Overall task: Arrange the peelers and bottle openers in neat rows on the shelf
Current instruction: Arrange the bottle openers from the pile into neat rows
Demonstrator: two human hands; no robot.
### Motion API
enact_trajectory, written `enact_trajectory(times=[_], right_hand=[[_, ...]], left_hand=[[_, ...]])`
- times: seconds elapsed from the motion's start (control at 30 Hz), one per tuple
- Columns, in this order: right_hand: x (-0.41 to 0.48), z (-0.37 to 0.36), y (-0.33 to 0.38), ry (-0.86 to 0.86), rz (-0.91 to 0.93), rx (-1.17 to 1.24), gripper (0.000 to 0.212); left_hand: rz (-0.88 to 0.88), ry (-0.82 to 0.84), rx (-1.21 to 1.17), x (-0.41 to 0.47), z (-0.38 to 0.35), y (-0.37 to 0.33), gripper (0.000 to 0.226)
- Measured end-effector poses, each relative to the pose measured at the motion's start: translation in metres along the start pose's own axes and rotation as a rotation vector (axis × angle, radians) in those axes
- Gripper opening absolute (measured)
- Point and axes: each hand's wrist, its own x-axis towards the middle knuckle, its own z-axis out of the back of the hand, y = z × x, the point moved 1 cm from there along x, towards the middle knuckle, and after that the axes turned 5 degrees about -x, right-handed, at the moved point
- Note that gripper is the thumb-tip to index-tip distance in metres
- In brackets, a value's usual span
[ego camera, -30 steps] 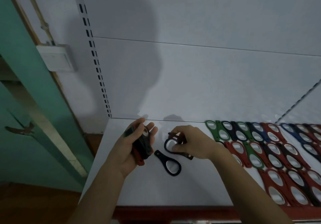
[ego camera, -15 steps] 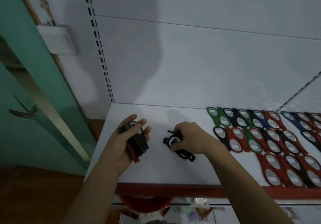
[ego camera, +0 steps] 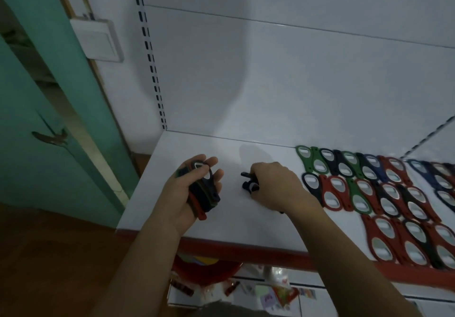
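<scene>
A white shop shelf [ego camera: 246, 220] with a red front lip [ego camera: 246, 247] runs out from a white back panel [ego camera: 270, 82]. A slotted upright [ego camera: 150, 53] stands at its far left corner, with a wall switch [ego camera: 98, 39] and a green door [ego camera: 37, 144] further left. On the right half of the shelf lie rows of bottle openers [ego camera: 384, 188] in green, black, blue and red, overlapping like tiles, the far rows tidier than the near ones. The left hand [ego camera: 183, 194] hovers over the left part of the shelf, its grip wrapped round a stack of bottle openers [ego camera: 204, 191], thumb across the top, with a red handle poking out at the near end. The right hand [ego camera: 275, 188] is just left of the rows, knuckles up, its fingers curled down on a black bottle opener [ego camera: 249, 184] that sits at or on the shelf surface (whether there is one piece or two under the palm cannot be told). The judgement is that this piece is being placed or straightened to extend a row leftward. The risks from here are a wrist or forearm brushing the laid openers and knocking them out of line, the loosely fanned stack slipping from the left hand, and the black piece going down skewed because the hand hides it.
</scene>
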Motion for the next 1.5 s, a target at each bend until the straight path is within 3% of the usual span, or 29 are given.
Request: enact_trajectory(times=[0.17,0.33,0.4,0.5,0.57,0.67,0.73,0.9,1.0,1.1,1.17,1.3,1.5], right_hand=[[0.003,0.011,-0.003,0.12,0.076,-0.011,0.025],[0.017,0.023,-0.02,0.198,0.151,0.001,0.021],[0.016,0.037,-0.029,0.056,0.163,0.175,0.014],[-0.006,0.062,-0.033,-0.298,0.222,0.752,0.002],[-0.022,0.065,-0.033,-0.452,0.308,0.954,0.007],[-0.038,0.049,-0.037,-0.551,0.493,0.831,0.012],[-0.045,0.037,-0.047,-0.525,0.581,0.686,0.016],[-0.063,0.024,-0.086,-0.348,0.654,0.565,0.031],[-0.073,0.031,-0.108,-0.435,0.6,0.596,0.024],[-0.087,0.044,-0.132,-0.513,0.396,0.877,0.017],[-0.092,0.045,-0.153,-0.492,0.247,1.009,0.021],[-0.096,0.028,-0.191,-0.397,0.013,0.985,0.009],[-0.111,-0.001,-0.208,-0.26,-0.019,0.79,0.008]], left_hand=[[-0.04,-0.063,-0.027,-0.005,-0.015,0.014,0.016],[-0.084,-0.081,-0.091,-0.016,-0.038,0.026,0.04],[-0.097,-0.097,-0.116,-0.019,-0.039,0.029,0.038],[-0.078,-0.125,-0.132,-0.023,-0.042,0.039,0.031],[-0.023,-0.117,-0.114,-0.024,-0.047,0.05,0.047],[0.061,-0.065,-0.038,-0.02,-0.059,0.068,0.067],[0.086,-0.054,-0.012,-0.016,-0.068,0.08,0.069],[0.112,-0.085,0.139,-0.008,-0.093,0.106,0.028],[0.096,-0.083,0.066,-0.003,-0.099,0.115,0.027],[0.087,-0.051,0.002,0.002,-0.104,0.116,0.017],[0.101,-0.001,-0.012,0.003,-0.107,0.118,0.027],[0.176,0.046,0.103,0.003,-0.118,0.128,0.043],[0.213,0.168,0.288,0.003,-0.124,0.144,0.035]])
